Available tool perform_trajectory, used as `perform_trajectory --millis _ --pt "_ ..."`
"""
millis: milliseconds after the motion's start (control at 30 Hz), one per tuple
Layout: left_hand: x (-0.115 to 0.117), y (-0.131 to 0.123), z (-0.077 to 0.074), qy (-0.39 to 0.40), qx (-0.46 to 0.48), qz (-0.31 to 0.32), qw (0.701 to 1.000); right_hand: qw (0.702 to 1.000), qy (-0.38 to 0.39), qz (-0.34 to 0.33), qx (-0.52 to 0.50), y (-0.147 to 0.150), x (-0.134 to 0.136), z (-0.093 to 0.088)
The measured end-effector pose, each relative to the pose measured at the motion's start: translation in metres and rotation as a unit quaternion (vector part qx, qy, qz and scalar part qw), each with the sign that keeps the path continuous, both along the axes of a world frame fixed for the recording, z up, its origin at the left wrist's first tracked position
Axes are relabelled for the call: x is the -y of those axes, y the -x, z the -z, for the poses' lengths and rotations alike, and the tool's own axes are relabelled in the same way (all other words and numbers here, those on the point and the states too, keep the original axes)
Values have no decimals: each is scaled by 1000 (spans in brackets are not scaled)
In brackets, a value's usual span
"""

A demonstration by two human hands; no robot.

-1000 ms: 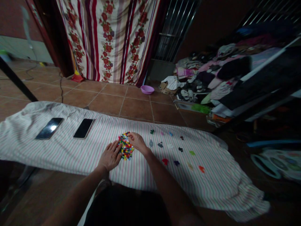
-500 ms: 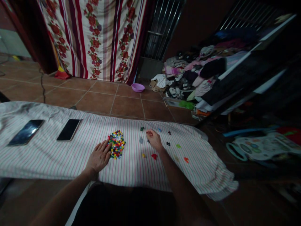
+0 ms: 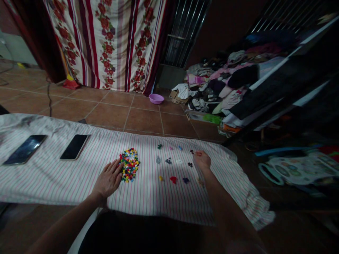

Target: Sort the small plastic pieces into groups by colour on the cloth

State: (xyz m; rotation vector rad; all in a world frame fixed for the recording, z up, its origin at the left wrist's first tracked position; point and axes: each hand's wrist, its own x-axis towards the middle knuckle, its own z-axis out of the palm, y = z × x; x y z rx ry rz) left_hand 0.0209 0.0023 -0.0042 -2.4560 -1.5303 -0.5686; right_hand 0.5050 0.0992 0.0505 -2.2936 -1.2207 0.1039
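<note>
Multicoloured plastic pieces lie in a heap near the middle of the desk, on a striped cloth. The left hand rests palm down at the heap's left side, its fingers extended and their tips at its edge. The right hand is farther right, fingers curled towards the thumb, just beside the dark brown pieces; I cannot tell whether it pinches anything. Small single-colour groups lie between the heap and that hand: dark green pieces at the far left, red pieces nearer, and black pieces near its wrist. Two smartphones, one farther left, lie left of the heap. On the floor beyond sits a purple basin.
</note>
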Motion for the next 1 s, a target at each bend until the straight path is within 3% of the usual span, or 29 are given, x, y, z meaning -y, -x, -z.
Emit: perform_trajectory --millis 100,433,567,700,867,1000 --pt "0 0 -1 -3 4 1 1000 999 5 34 -11 -10 -6 6" --pt "1 -1 -7 3 -17 4 1000 999 32 2 -25 -20 -28 12" --pt "1 -1 -8 4 -27 6 1000 998 27 -13 -51 -19 -29 12" --pt "1 -1 -6 9 -24 9 1000 998 34 12 -43 -18 -23 10" --pt "1 -1 -4 20 -8 1 1000 1000 -10 8 -14 -13 -16 5" --pt "1 -1 -3 33 -8 -4 999 996 -72 -47 -19 13 -16 -6"
